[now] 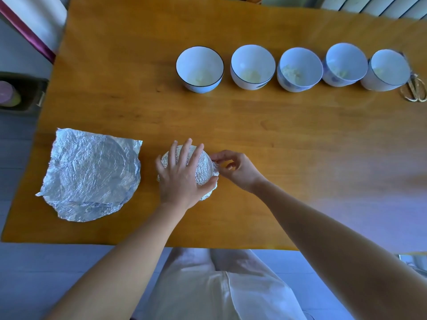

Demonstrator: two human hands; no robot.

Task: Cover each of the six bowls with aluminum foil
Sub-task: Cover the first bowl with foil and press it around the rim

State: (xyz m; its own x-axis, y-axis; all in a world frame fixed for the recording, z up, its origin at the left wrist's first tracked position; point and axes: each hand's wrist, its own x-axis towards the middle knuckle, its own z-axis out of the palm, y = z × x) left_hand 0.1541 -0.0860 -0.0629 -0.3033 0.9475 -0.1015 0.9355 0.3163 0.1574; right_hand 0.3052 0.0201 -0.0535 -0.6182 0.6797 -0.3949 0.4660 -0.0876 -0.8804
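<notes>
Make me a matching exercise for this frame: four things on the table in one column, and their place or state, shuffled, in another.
Things:
1. scissors
2. loose foil
3. foil-covered bowl
4. leftmost open bowl

Places or states:
a. under the left hand
b. uncovered, in the back row
c. at the far right of the table
d. lying flat near the left edge

Pairs: 1-c, 2-d, 3-a, 4-b.
</notes>
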